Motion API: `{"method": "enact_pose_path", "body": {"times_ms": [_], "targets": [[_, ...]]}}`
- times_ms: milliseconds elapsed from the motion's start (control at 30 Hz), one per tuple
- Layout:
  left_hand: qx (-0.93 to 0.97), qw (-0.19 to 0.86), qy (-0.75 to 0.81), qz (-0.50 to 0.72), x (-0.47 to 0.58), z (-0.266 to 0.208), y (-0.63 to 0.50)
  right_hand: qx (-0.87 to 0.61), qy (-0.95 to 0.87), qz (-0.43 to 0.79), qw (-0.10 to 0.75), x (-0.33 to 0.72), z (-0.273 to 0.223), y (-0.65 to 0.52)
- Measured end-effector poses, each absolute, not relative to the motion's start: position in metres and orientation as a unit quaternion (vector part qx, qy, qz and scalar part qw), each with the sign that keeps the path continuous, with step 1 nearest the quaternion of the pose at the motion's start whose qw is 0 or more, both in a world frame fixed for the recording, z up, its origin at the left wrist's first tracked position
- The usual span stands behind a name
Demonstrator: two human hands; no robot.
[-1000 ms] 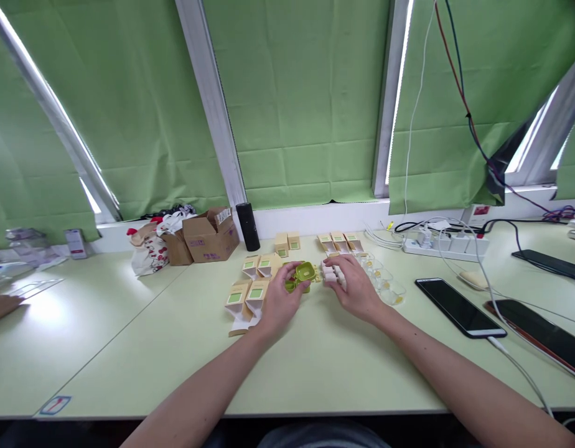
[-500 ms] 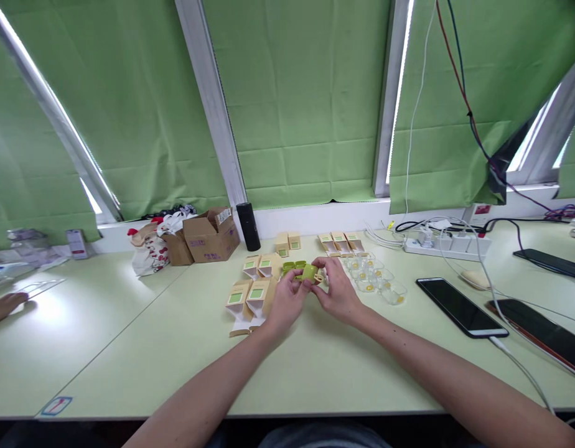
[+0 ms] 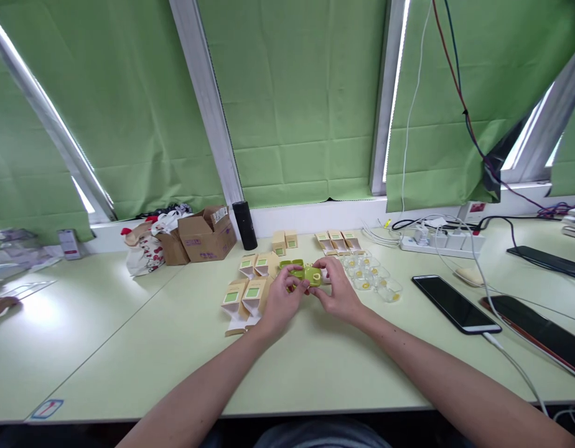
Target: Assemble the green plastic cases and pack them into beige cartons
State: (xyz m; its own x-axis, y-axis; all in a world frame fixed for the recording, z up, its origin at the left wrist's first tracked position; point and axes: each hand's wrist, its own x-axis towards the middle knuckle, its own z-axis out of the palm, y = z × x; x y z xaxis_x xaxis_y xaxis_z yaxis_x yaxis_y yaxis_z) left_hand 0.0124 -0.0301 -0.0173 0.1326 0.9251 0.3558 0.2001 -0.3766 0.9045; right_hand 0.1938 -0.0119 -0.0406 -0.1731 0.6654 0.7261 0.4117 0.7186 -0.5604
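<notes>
My left hand (image 3: pixel 286 295) and right hand (image 3: pixel 336 287) met over the middle of the worktable (image 3: pixel 343 367), one at either side of a small green case (image 3: pixel 310 276). The fingers of both hands were curled nearly closed, thumb opposed to fingertips, and had hold of the case between them; it lay within this grip, a pale loop visible on its upper face.

Progress, as judged: the handling of this one case was under way and incomplete, since neither hand had let go. Its lid seemed down, though whether it was fastened could not be told. The green pieces (image 3: pixel 291 264) just behind it were out of my grip, their condition too small to read. The near cartons at left had white flaps spread, so closing them appeared undone.

Counts: one case held; at least two green pieces behind; four cartons (image 3: pixel 254 295) with green windows at left, two cartons (image 3: pixel 292 239) farther back, and three cartons (image 3: pixel 336 242) at right rear; at least six clear cups (image 3: pixel 389 290) with yellow spots beyond my right hand, overlapping too much for an exact total. Pale pieces (image 3: pixel 325 275) beside my right fingers were mostly hidden and could not be counted.
</notes>
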Motion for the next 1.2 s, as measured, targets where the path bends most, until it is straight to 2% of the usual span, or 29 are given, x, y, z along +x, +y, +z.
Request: {"method": "enact_pose_path", "body": {"times_ms": [667,1000,1200], "targets": [[0.714,0.258,0.414,0.502,0.008,-0.025,-0.027,-0.358,-0.747,0.186,0.528,0.196,-0.042,-0.015],[0.742,0.179,0.410,0.499,0.005,-0.027,-0.026,-0.345,-0.749,0.183,0.535,0.196,-0.041,-0.014],[0.745,0.171,0.413,0.495,0.003,-0.032,-0.021,-0.327,-0.750,0.196,0.540,0.196,-0.042,-0.013]]}}
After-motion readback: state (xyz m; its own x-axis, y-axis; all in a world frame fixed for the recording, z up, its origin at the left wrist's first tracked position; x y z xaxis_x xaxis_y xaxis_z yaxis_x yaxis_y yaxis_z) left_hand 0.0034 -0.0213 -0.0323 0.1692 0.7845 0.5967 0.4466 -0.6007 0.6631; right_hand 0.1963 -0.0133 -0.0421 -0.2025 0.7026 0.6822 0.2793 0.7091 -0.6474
